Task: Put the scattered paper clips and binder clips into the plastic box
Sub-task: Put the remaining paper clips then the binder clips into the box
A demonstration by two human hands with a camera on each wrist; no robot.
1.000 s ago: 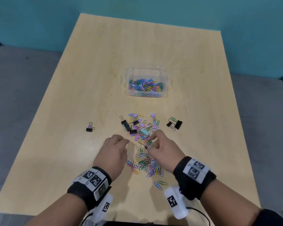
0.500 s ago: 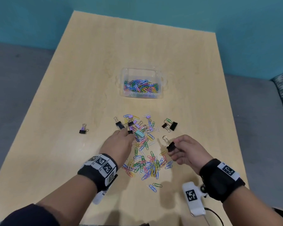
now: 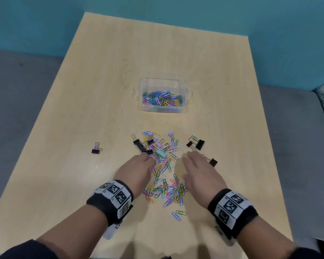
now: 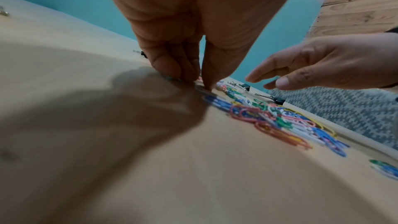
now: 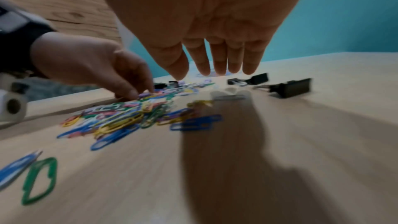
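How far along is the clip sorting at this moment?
Partly done: the plastic box holds only paper clips. The left hand pinches at the pile of paper clips; the right hand hovers empty. Left: that pile and every binder clip, including the stray one.

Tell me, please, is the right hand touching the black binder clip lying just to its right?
Apart. The right wrist view shows the right hand open above the table, its fingertips clear of the black binder clip.
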